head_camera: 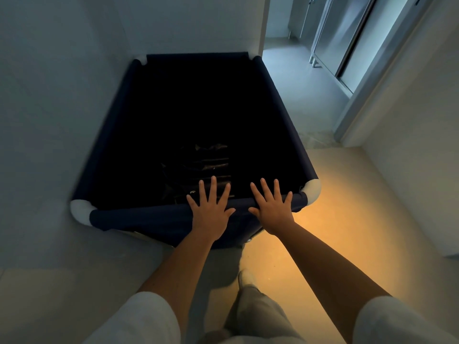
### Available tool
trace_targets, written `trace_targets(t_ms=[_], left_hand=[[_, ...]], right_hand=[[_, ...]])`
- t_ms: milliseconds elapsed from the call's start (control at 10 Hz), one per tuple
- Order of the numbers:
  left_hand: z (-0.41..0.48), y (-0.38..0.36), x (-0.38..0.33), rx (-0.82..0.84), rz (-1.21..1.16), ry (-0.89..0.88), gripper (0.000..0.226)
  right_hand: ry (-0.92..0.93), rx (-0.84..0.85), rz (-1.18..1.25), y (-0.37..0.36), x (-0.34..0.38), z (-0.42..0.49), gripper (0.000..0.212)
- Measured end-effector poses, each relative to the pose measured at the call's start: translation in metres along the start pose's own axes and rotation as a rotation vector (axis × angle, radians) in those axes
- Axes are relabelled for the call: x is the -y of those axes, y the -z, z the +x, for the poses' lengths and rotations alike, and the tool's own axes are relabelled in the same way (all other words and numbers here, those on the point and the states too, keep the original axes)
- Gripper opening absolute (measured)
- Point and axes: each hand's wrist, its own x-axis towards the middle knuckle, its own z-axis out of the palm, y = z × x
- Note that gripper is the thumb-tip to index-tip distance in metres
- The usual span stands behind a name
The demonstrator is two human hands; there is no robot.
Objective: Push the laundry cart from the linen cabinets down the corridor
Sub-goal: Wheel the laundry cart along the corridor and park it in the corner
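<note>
Pale walls (62,95) close in on the left and ahead, and a light floor (347,219) runs on through an opening at the upper right, where metal-fronted cabinets (347,45) stand on short legs along the right side. Warm yellow light falls on the floor to the right of the person; the rest of the space is dim and bluish. Directly in front of the person, with its far left corner close against the wall, stands the laundry cart (149,217): a deep rectangular bin of dark navy fabric stretched over a frame, with rounded white fittings showing at three of its corners. Its interior is almost black; some dark, crumpled, faintly glossy material (211,157) lies low inside, too dim to identify. The near rim is a fabric-wrapped bar. Left hand (211,209) lies flat on this bar, fingers spread and pointing forward over the bin, not curled around anything. Right hand (273,207) is set the same way just beside it, nearer the right corner, palm down, fingers splayed. Both forearms are bare, with white sleeves (139,319) at the upper arms. One light shoe (246,279) and a pale trouser leg show below, between the arms.
</note>
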Motion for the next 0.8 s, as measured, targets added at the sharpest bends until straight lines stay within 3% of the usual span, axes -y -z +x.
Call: trace_targets(t_ms=[600,800], left_hand=[[-0.002,-0.003,-0.001,-0.028,0.015,0.018,0.07],[0.001,0.002,-0.01,0.004,-0.066,0.076,0.071]], right_hand=[[0.028,-0.019,0.022,-0.005,-0.003,0.002,0.068],[0.153,-0.06,0.016,-0.003,-0.02,-0.012,0.064]])
